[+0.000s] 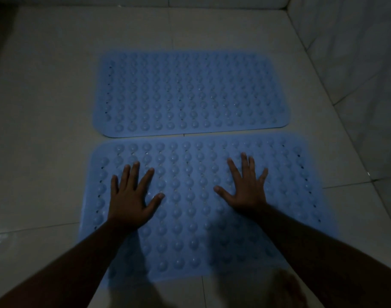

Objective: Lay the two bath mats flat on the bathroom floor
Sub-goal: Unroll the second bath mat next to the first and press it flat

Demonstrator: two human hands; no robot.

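Two light blue rubber bath mats covered in round bumps lie flat on the white tiled floor, long sides parallel with a narrow gap between them. The far mat (190, 94) has nothing on it. On the near mat (190, 214) both my palms rest flat with fingers spread: my left hand (131, 196) on its left half, my right hand (245, 187) on its right half. Neither hand grips anything.
White floor tiles (45, 107) surround the mats on every side. A white tiled wall (356, 52) rises along the right and another across the back. My foot (288, 290) shows dimly at the bottom edge, by the near mat's front border. The light is dim.
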